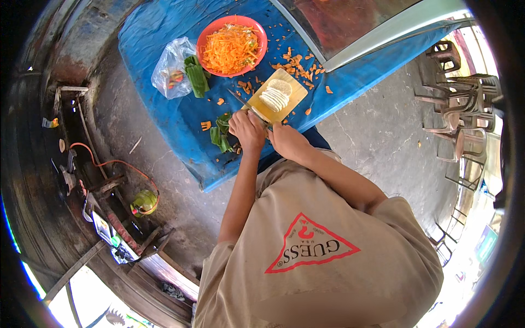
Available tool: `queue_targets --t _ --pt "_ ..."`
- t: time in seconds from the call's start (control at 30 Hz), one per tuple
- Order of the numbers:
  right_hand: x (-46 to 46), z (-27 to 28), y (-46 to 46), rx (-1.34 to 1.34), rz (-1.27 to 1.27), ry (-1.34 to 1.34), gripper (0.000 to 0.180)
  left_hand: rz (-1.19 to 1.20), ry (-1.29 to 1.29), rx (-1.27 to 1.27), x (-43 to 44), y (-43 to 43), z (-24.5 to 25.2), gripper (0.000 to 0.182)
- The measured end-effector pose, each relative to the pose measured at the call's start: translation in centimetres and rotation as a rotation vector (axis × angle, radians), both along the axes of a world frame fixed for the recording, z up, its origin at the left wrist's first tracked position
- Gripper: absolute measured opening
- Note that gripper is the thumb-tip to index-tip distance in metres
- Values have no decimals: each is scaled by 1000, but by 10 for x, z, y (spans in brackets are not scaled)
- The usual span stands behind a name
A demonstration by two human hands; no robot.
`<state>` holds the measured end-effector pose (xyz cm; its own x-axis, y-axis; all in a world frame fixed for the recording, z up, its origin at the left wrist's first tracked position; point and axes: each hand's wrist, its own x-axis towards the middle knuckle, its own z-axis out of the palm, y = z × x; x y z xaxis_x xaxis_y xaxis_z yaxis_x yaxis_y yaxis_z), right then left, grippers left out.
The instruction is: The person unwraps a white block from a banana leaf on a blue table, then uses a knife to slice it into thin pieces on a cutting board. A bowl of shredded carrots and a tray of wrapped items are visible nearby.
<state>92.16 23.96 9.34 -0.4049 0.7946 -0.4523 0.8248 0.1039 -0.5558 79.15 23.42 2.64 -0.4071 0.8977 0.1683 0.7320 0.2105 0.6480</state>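
My right hand (287,140) is closed around the handle of a kitchen knife, whose blade (241,99) points up and to the left across the near end of a wooden cutting board (298,93). My left hand (247,130) grips a pale, rounded piece of food (259,115) beside the blade, its fingertips near the board's left corner. Overlapping pale slices (275,96), possibly tempeh, lie on the board. Beyond it, a red-orange plastic bowl (199,48) holds shredded carrot (230,47). Carrot peelings (296,67) are scattered about the board.
On the blue-covered table (164,123) are a clear plastic bag (174,67), a folded green leaf (197,77) and leaf pieces (221,133). A framed panel (328,63) stands at the back right. A green gas cylinder (144,202) is on the floor left; stacked plastic chairs (467,102) stand right.
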Motion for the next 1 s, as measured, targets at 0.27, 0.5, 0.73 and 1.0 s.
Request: queue_targets --t 0.27,0.5,0.73,1.0 --pt "7 -13 -5 40 5 -2 36 13 -5 2 0 0 3 16" --pt "16 -12 -2 85 12 -93 37 25 10 37 1 1 0 15" --pt "24 -20 -1 203 -72 -21 39 31 27 20 2 0 4 16" --pt "32 -23 7 88 -175 163 44 21 31 0 0 0 4 17"
